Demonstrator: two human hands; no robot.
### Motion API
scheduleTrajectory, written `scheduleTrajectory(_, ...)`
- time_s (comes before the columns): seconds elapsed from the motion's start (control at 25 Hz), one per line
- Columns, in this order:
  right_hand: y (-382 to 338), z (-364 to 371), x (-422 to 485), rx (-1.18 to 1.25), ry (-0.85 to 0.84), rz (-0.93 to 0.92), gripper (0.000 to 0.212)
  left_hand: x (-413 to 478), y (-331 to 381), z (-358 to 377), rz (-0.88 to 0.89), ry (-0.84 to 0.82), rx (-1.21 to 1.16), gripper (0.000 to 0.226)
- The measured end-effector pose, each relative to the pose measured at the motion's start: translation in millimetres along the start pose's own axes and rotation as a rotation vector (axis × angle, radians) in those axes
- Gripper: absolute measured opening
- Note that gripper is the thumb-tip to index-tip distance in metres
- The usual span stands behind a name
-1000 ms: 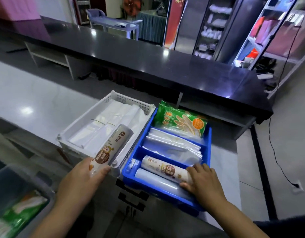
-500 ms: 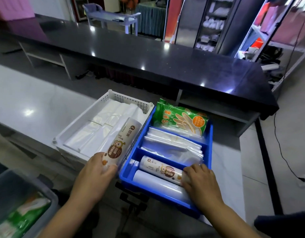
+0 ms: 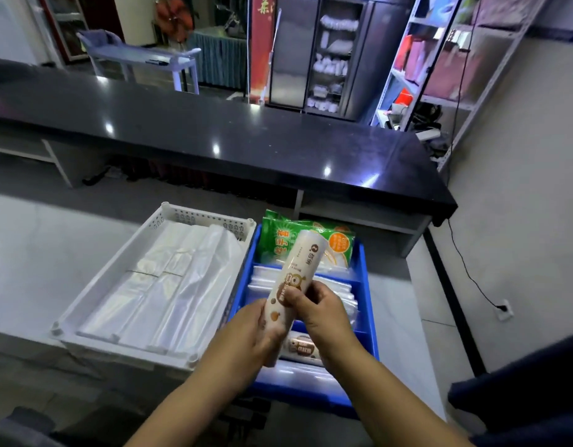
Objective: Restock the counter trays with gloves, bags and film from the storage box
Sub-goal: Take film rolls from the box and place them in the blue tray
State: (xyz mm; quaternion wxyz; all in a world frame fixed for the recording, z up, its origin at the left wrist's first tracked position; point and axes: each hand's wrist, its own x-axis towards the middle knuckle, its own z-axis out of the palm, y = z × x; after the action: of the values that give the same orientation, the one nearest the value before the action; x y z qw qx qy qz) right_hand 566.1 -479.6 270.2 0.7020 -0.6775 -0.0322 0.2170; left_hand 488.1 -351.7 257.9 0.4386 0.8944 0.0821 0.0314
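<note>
A white roll of film (image 3: 298, 266) with a brown label is held tilted over the blue tray (image 3: 366, 304). My left hand (image 3: 257, 337) grips its lower end and my right hand (image 3: 320, 309) pinches its middle. Green glove packs (image 3: 278, 240) fill the blue tray's far compartment, clear bags (image 3: 265, 282) the middle one. Another film roll (image 3: 302, 348) lies in the near compartment, partly hidden by my hands. The white tray (image 3: 117, 269) on the left holds folded white bags (image 3: 169, 285).
Both trays sit at the near edge of a pale counter (image 3: 37, 253). A long black counter (image 3: 214, 133) runs behind them. Shelves (image 3: 439, 66) and a cabinet (image 3: 323, 53) stand at the back. A cable (image 3: 465, 269) runs down the right wall to a socket.
My left hand carried the film roll from the white tray's edge over the blue tray. My right hand left the roll in the near compartment and took hold of the lifted roll.
</note>
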Motion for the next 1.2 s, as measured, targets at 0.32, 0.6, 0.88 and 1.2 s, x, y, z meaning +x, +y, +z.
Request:
scheduleTrajectory(0.32, -10.3, -68.7, -8.6, -0.16, 0.239, -0.142, 0.016, 17.6, -19.2, 22.8, -0.225, -0.402, 0.785, 0.034)
scheduleTrajectory(0.6, 1.4, -96.5, -20.2, -0.319, 0.333, -0.107, 0.027, 16.6, -28.1, 26.6, -0.163, -0.281, 0.665, 0.031)
scheduleTrajectory(0.88, 6.0, -101.9, -21.1, -0.339, 0.348, -0.063, 0.029, 14.5, -27.2, 26.2, 0.025, -0.082, 0.493, 0.059)
scheduleTrajectory(1.2, 1.5, -101.1, -20.4, -0.362, 0.275, 0.03, 0.02, 23.1, -12.4, -3.1, 0.446, -0.111, 0.407, 0.047)
